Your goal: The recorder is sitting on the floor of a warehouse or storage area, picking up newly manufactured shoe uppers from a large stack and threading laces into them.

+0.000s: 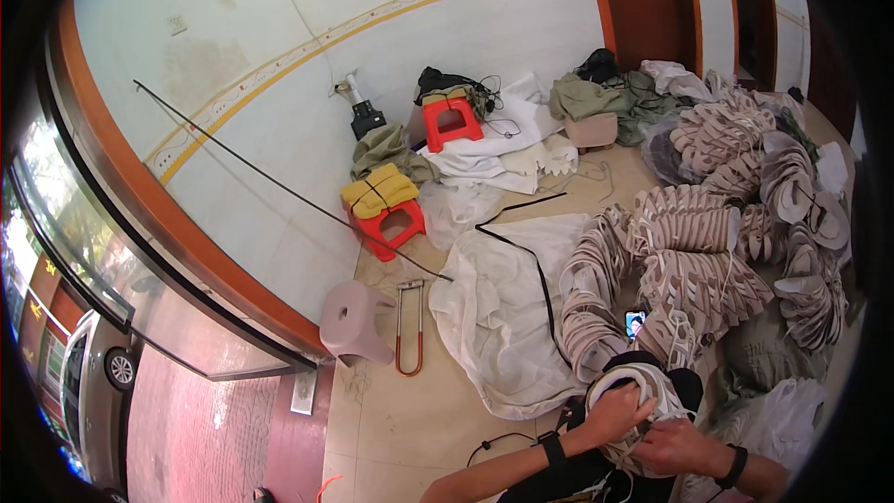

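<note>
On my lap rests a beige and white shoe upper (619, 375) with its opening facing up. My left hand (613, 414) reaches over it, fingers bent and closed on its middle near the lacing. Close beside it, my right hand (670, 447) is closed at the upper's nearer right side, fingertips pinched. Any lace or small part between the fingers is too small to make out. Just beyond my knees a phone (635, 324) with a lit screen leans among stacked shoe uppers (703, 284).
More stacked uppers (596, 265) curve around the front and right. A white cloth sack (503, 317) lies on the floor to the left, with a black strap (540, 270) across it. Beyond are a pink stool (354, 321), a U-shaped lock (408, 331) and red stools (453, 121). Clear plastic bags (778, 419) lie at right.
</note>
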`<act>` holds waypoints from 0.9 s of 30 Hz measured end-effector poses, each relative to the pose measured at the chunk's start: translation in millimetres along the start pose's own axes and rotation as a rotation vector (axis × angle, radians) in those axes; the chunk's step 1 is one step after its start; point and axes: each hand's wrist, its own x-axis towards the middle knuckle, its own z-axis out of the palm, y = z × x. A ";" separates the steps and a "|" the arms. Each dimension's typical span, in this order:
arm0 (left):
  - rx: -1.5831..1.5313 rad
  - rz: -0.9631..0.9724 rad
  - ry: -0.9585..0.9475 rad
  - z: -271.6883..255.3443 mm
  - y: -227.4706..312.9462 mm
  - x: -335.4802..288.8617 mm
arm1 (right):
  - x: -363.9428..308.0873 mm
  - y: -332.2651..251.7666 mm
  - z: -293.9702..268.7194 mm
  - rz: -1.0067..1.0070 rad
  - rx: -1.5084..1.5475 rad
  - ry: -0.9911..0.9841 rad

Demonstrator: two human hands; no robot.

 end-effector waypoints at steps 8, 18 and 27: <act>0.037 0.059 0.028 -3.2 3.9 1.9 | -10.5 7.4 21.2 0.051 0.080 0.061; -0.007 0.116 0.036 -2.3 0.2 -3.2 | -3.8 4.2 -4.6 0.174 0.550 0.146; 0.025 -0.063 0.018 -36.5 5.1 24.3 | -10.2 29.6 -13.1 0.143 0.207 0.339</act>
